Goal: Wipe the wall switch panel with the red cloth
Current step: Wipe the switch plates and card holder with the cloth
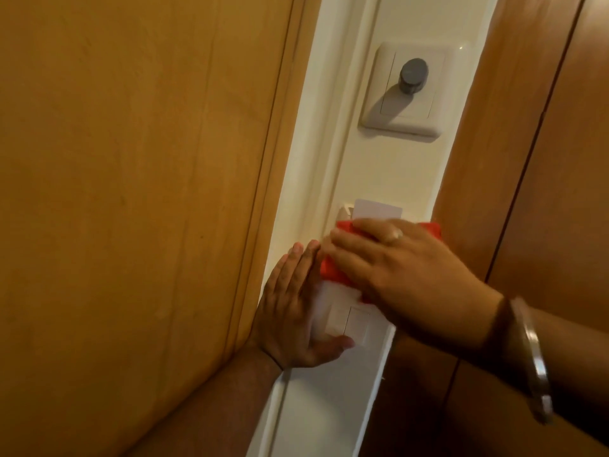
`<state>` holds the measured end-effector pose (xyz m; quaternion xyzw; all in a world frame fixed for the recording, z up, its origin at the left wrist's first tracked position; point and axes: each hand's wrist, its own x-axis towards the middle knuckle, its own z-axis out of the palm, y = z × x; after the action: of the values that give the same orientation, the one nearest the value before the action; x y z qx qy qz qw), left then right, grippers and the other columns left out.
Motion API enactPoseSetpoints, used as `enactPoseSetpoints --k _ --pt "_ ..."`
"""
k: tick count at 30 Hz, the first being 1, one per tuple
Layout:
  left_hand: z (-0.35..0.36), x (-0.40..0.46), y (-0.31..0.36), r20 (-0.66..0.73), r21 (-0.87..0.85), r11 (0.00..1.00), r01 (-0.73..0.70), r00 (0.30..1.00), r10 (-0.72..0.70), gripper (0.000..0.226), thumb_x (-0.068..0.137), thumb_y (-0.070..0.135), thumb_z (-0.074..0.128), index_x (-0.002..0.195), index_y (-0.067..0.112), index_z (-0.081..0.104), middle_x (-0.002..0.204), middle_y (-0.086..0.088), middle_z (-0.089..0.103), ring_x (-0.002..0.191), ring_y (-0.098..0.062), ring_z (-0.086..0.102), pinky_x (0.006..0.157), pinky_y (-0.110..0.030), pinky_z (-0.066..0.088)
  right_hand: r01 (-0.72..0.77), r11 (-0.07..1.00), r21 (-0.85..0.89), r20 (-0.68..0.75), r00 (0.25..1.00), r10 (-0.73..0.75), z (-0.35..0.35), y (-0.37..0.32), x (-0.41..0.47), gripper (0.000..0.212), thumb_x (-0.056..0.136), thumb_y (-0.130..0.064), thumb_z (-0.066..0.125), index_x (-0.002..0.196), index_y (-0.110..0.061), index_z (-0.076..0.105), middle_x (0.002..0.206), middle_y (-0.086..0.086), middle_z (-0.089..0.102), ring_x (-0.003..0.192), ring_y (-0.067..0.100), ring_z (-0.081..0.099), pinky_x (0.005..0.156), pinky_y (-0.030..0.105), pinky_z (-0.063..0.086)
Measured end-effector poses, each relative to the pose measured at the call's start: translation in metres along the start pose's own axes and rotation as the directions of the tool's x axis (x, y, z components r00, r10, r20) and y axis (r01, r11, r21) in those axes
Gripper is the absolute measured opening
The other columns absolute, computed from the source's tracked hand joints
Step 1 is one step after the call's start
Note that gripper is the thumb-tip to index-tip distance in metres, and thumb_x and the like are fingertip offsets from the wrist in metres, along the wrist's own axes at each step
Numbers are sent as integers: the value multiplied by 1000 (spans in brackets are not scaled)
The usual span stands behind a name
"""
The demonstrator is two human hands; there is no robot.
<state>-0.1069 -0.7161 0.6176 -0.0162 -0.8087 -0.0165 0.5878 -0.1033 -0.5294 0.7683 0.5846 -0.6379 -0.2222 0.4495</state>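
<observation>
Both hands are flat, fingers straight: the right hand point(405, 265) presses the red cloth point(330, 271) on the wall point(395, 166), the left hand point(290, 311) rests at 8 o'clock, and the switch panel point(344, 320) shows just at the cloth's 6 o'clock.

Wood, painted wall, plastic, cloth, metal.
Door point(131, 192) and right board point(527, 127): wood, smooth, satin sheen, faint grain. Wall strip point(389, 166) between them: white paint, matt, smooth. Switch panel point(342, 319): white plastic, smooth, low gloss. Upper plate point(389, 107): same white plastic, glossy glint at its top right corner; its knob point(412, 75) dark grey, matt. Card point(377, 209): white, smooth, plastic or paper unclear. Cloth point(333, 272): red fabric, matt, weave blurred. Bangle point(535, 357) and ring point(393, 234): polished metal, shiny.
</observation>
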Motion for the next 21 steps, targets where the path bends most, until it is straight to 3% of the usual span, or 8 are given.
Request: enactPoseSetpoints --k 2,4,7,11,16,19,21 --pt "1 0 0 -22 27 999 -17 1000 17 111 81 85 29 152 1 23 163 -19 21 153 -33 17 124 -47 15 59 998 -13 7 998 -59 9 -6 -16 81 52 -31 83 127 -20 53 132 7 57 120 33 51 95 49 43" --pt "1 0 1 -37 37 999 -19 999 20 113 80 86 29 152 0 24 163 -19 22 153 -33 17 124 -45 14 7 1000 18 -50 999 -6 12 1 -26 83 47 -32 86 124 -21 56 128 5 60 115 32 56 89 47 47" --pt "0 0 1 -49 69 997 -21 998 24 114 78 87 36 151 0 23 161 -18 23 153 -31 16 125 -43 14 -122 989 82 -127 983 131 14 8 -37 81 53 -29 86 127 -19 54 130 7 58 115 34 56 83 49 50" --pt "0 0 1 -54 69 997 -24 998 27 111 80 85 32 152 1 23 163 -16 20 154 -30 15 125 -41 13 -32 998 56 -174 984 41 28 10 -56 73 62 -30 80 129 -19 53 133 8 56 115 34 56 84 50 53" --pt "1 0 1 -44 61 998 -13 999 16 111 81 86 25 151 0 27 161 -18 26 153 -31 17 125 -43 14 -200 971 133 -286 930 231 32 19 -63 63 71 -27 65 130 -12 48 132 15 54 110 39 57 87 48 46" --pt "2 0 0 -53 62 998 -24 998 27 110 82 86 25 152 2 24 162 -17 23 153 -30 16 125 -42 13 -92 992 87 -243 964 110 45 2 -75 66 68 -25 66 130 -14 46 132 14 55 108 37 59 83 47 49" --pt "4 0 0 -62 61 998 -33 997 36 109 82 86 25 154 4 20 163 -15 20 154 -30 15 125 -42 12 -91 993 80 -233 966 108 42 11 -74 67 68 -26 64 131 -16 45 132 12 55 109 35 59 84 45 47"
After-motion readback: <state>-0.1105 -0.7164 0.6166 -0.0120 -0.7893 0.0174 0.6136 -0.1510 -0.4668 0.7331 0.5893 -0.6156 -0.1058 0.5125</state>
